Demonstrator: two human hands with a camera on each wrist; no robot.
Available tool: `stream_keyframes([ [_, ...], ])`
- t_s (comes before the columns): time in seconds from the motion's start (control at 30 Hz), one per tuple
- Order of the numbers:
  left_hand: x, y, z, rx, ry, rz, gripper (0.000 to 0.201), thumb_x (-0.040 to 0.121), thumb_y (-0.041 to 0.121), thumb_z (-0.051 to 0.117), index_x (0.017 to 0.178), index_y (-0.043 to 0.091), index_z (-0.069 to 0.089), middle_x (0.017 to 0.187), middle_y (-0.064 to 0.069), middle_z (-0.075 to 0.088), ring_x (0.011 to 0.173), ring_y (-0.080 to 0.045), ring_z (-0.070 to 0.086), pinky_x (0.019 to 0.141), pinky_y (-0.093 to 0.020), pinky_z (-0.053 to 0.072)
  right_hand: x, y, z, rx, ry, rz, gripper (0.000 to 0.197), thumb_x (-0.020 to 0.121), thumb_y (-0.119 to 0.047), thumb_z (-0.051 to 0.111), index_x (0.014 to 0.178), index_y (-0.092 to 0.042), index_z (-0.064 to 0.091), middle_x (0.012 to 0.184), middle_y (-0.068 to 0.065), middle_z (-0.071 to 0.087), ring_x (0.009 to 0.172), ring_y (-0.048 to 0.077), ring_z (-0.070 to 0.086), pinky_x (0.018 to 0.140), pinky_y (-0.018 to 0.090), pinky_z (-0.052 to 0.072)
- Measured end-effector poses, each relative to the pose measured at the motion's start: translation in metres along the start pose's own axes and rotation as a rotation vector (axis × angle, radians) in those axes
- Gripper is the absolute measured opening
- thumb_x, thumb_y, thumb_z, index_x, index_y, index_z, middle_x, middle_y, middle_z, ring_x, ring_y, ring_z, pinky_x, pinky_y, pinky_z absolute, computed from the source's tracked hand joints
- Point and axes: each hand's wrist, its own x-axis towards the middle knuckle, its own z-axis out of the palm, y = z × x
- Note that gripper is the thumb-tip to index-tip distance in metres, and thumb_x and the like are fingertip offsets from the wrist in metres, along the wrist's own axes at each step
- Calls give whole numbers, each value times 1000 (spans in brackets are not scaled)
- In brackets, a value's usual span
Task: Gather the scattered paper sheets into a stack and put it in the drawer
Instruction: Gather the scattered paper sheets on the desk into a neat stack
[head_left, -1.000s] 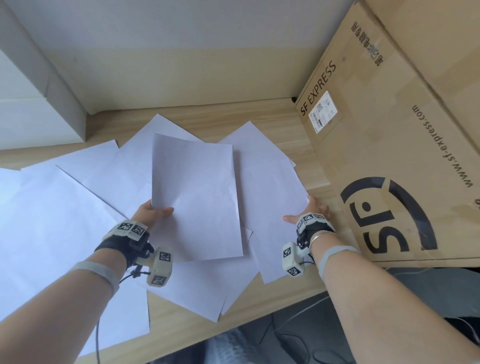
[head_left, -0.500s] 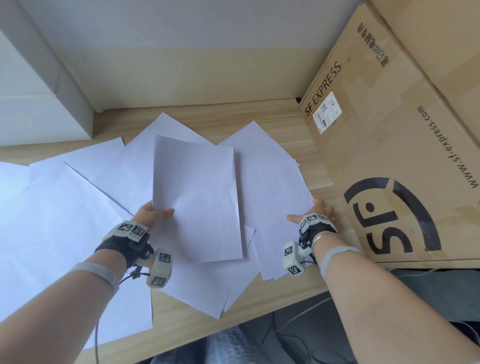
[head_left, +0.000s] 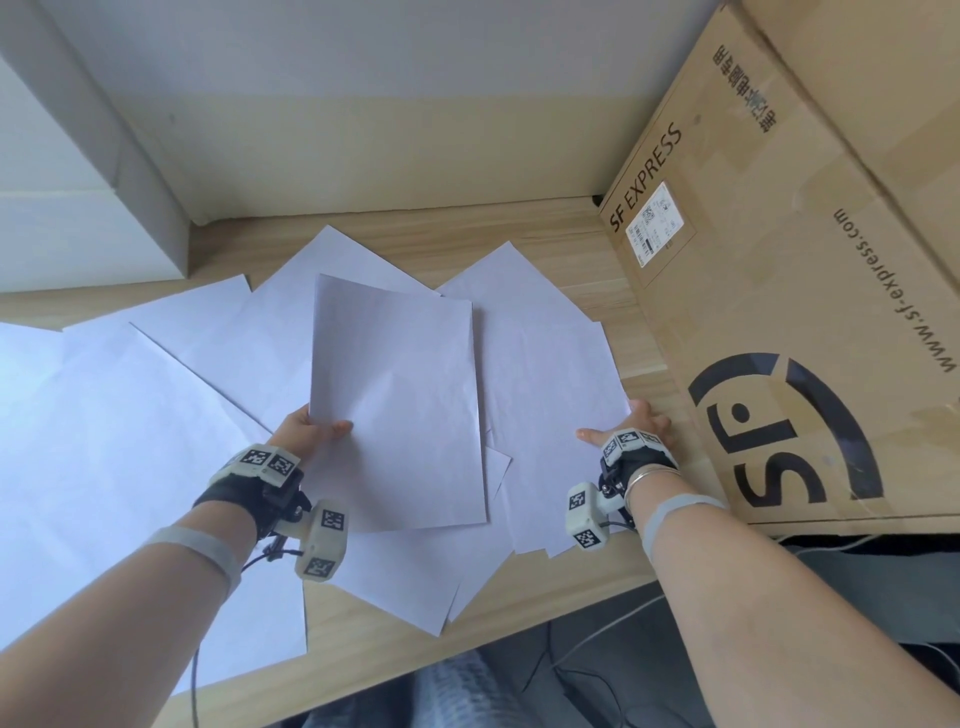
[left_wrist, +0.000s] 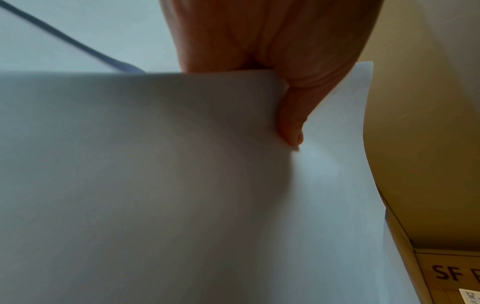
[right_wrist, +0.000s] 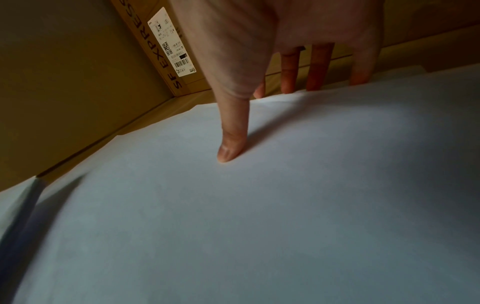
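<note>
Several white paper sheets (head_left: 171, 395) lie fanned and overlapping across the wooden desk (head_left: 639, 353). My left hand (head_left: 311, 436) pinches the near left corner of a raised sheet (head_left: 400, 405), thumb on top; the left wrist view shows that thumb (left_wrist: 291, 123) pressed on the paper (left_wrist: 155, 185). My right hand (head_left: 631, 428) is at the right edge of the rightmost sheets (head_left: 545, 374). In the right wrist view its thumb (right_wrist: 228, 144) rests on top of the paper (right_wrist: 259, 226), while its fingers (right_wrist: 288, 78) reach behind the sheet's edge. No drawer is in view.
A large SF Express cardboard box (head_left: 810, 291) stands on the desk right beside my right hand. A white cabinet block (head_left: 78, 208) sits at the back left. The desk's front edge (head_left: 519, 618) runs just below the sheets, with cables on the floor beyond it.
My right hand has slid slightly to the right along the sheets' edge towards the box. My left hand keeps its pinch on the raised sheet, almost unmoved.
</note>
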Motion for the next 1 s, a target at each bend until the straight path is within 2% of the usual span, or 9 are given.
stream_keyframes([
  [0.07,-1,-1,2,-13,4,3,19,91,-1,53,78,13,56,76,-13,56,66,-26,54,64,-34,47,1,0,-1,40,-9,-6,102,64,-31,85,144,-22,23,149,11,21,129,37,42,103,53,40],
  [0.13,-1,-2,2,-19,3,1,19,91,-1,52,78,12,56,75,-13,55,66,-26,53,63,-34,46,2,-2,-3,83,-15,-26,100,68,-25,84,146,-18,21,149,13,31,131,36,42,103,50,40],
  [0.27,-3,-3,1,-10,11,-8,18,91,-1,53,79,13,56,77,-13,56,67,-26,54,64,-34,47,1,-5,-16,-3,-32,-76,56,91,-20,59,139,1,38,143,17,45,132,34,44,104,40,39],
  [0.4,-4,-2,-3,-13,37,-21,16,90,-2,54,80,10,56,75,-13,55,67,-27,54,66,-35,47,5,-3,-31,93,11,-135,44,98,-19,46,140,-6,42,142,15,48,128,33,48,103,38,40],
  [0.5,-3,-1,-6,13,53,-27,10,88,0,57,86,9,58,76,-13,58,74,-29,56,80,-44,47,7,-3,-45,171,64,-174,40,96,-24,47,134,-10,50,132,14,57,117,34,56,96,36,44],
  [0.63,-4,0,-6,28,88,-21,12,88,2,58,98,8,57,77,-11,59,73,-27,56,81,-42,46,2,-16,-53,255,99,-238,46,94,-27,51,135,-7,48,137,11,53,121,32,54,101,37,41],
  [0.73,-5,-1,-4,24,95,-31,15,87,2,58,100,8,57,77,-11,59,73,-28,56,82,-42,46,-6,-33,-45,290,62,-322,39,92,-29,52,123,-6,56,121,7,61,101,26,59,89,31,46],
  [0.8,-5,-1,-3,28,95,-47,19,86,3,60,104,9,57,81,-13,60,82,-31,57,86,-46,47,-20,-48,-32,286,-5,-363,29,94,-20,51,117,-4,60,111,12,65,88,21,55,77,25,41],
  [1.0,-4,-3,-3,22,80,-78,26,86,11,62,111,9,55,100,-17,62,95,-35,59,99,-54,45,-54,-89,26,57,-205,-429,30,90,-15,56,119,-6,60,122,12,64,111,28,60,84,25,43],
])
